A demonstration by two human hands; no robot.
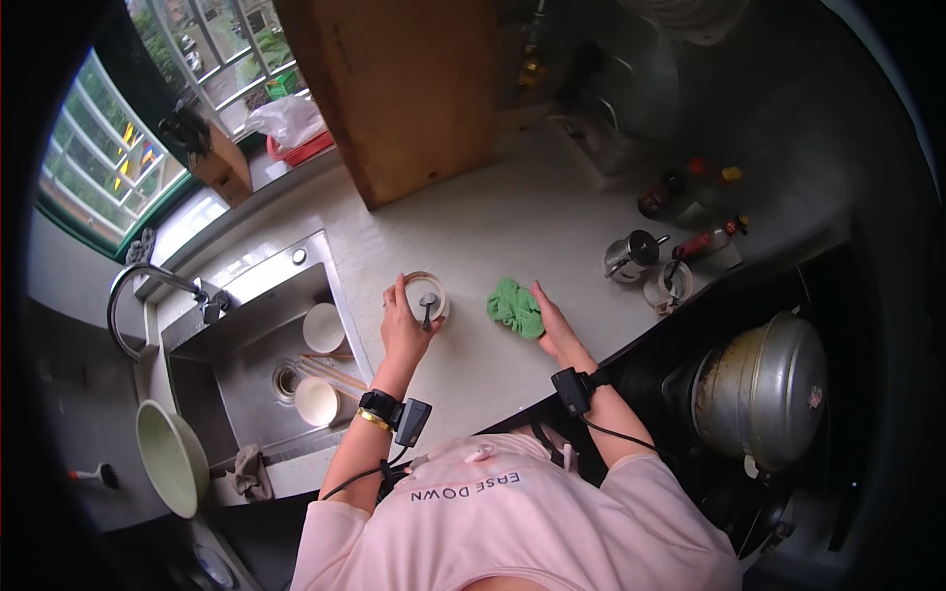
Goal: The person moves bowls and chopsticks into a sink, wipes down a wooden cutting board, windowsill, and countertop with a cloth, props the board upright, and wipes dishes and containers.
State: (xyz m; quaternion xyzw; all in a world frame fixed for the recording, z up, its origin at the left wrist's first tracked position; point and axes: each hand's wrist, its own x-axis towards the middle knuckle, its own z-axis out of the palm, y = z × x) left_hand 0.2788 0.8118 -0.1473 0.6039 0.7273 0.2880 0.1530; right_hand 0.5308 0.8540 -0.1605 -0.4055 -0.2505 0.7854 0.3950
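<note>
My left hand (402, 320) is closed around the left side of a small white bowl (422, 284) at the counter's middle. A spoon (428, 303) with a dark handle lies in the bowl, its handle toward my thumb. To the right, my right hand (557, 323) grips a crumpled green cloth (514, 308) by its right edge, fingers partly hidden behind it. The cloth is apart from the bowl, over the pale counter (463, 369).
At left is a steel sink (232, 345) with two bowls (317, 402), chopsticks (335, 370) and a faucet (158, 271). A green basin (172, 458) stands beside it. A wooden board (404, 98) leans behind. To the right are a metal pitcher (631, 256), bottles (700, 241) and a large pot (759, 394).
</note>
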